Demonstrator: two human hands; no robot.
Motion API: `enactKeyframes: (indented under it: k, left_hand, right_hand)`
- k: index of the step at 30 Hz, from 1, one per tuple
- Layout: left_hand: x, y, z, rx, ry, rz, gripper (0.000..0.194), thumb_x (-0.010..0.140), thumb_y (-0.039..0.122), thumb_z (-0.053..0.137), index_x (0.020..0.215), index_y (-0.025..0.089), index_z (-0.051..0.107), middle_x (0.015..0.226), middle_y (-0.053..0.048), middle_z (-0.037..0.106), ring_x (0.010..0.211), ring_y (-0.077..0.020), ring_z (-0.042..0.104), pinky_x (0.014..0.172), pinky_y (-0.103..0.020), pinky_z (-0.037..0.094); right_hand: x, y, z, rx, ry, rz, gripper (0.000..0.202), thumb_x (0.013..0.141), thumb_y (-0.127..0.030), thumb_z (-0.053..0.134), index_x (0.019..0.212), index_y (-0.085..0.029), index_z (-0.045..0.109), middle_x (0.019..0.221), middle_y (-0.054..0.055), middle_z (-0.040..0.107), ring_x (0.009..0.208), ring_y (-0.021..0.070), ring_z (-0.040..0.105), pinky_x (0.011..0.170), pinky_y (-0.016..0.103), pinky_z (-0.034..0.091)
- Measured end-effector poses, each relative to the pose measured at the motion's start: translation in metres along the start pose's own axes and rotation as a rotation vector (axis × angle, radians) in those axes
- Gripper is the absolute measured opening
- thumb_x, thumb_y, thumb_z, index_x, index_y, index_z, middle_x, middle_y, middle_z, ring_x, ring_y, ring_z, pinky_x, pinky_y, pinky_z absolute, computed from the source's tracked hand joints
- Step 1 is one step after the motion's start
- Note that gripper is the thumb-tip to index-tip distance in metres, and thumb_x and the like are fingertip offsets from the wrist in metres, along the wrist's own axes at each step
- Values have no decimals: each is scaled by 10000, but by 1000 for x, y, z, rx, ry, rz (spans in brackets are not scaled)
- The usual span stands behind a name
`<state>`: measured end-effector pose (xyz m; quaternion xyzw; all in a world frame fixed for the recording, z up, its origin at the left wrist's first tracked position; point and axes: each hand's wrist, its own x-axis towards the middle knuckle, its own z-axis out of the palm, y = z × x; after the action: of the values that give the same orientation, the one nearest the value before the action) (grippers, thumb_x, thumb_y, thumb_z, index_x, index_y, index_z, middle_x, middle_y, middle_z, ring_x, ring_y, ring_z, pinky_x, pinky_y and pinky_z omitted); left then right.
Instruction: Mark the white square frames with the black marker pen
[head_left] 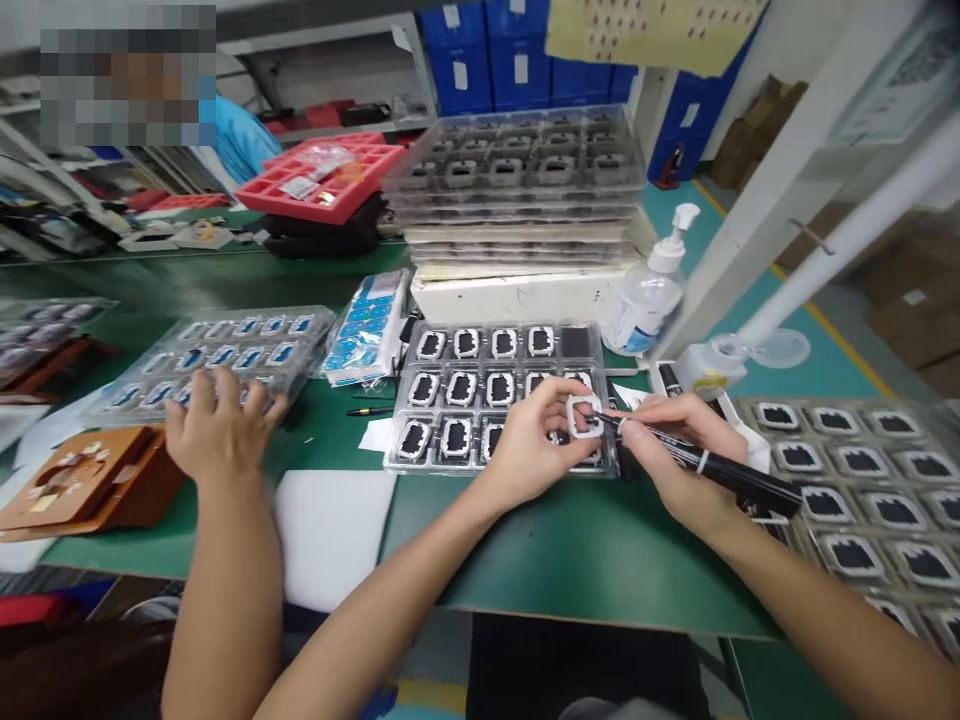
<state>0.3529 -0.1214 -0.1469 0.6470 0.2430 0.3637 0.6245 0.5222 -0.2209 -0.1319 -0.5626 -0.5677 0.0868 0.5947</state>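
Note:
Between the fingertips of my left hand (531,440) is a small white frame (582,418) with a rounded outline, held up over the front right of a clear plastic tray (442,467). My right hand (686,455) grips a black marker pen (720,470), its tip pointing left and meeting the frame's right side, though I cannot tell whether it touches. Rows of white frames with dark centres fill most of the tray's pockets. Part of the tray is hidden behind my left hand.
A co-worker's hand (221,425) rests over another tray (300,375) at left, near an orange-brown fixture (90,470). Stacked trays (517,180) rise behind. A pump bottle (649,290) stands back right; a further parts tray (862,460) lies right. A white foam sheet (334,535) lies in front.

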Motion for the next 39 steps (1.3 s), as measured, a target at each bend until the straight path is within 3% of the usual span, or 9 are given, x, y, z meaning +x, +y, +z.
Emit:
enactKeyframes:
  k: [4, 11, 28, 39]
  left_hand:
    - [0, -1, -1, -2, -2, 7, 453, 782, 122, 853, 1168, 219, 637, 1016, -23, 711, 913, -134, 700, 863, -267, 610]
    - [-4, -7, 3, 48, 17, 62, 446, 831, 117, 823, 1219, 225, 633, 1046, -33, 747, 999, -150, 747, 876, -255, 622]
    - [-5, -7, 4, 159, 10, 115, 433, 865, 147, 818, 1256, 211, 642, 1005, -37, 761, 916, -139, 763, 789, -220, 626]
    - [-4, -10, 4, 148, -7, 155, 439, 876, 172, 815, 1277, 209, 640, 970, -29, 744, 903, -144, 746, 777, -238, 616]
  right_hand:
    - [-2, 0, 0, 14, -59, -21, 70, 946, -269, 787, 977, -271, 724, 947, 21, 824, 838, 204, 802, 707, 327, 640]
    - [-2, 9, 2, 19, -42, -77, 91, 947, -228, 795, 999, -292, 755, 940, 0, 815, 751, 163, 732, 647, 322, 561]
    - [0, 6, 2, 34, -12, -90, 178, 905, -179, 838, 1029, -302, 803, 898, 11, 804, 799, 194, 756, 606, 313, 539]
    - [1, 1, 4, 34, 11, -42, 148, 895, -179, 845, 1003, -272, 808, 900, -16, 786, 764, 137, 721, 646, 280, 521]
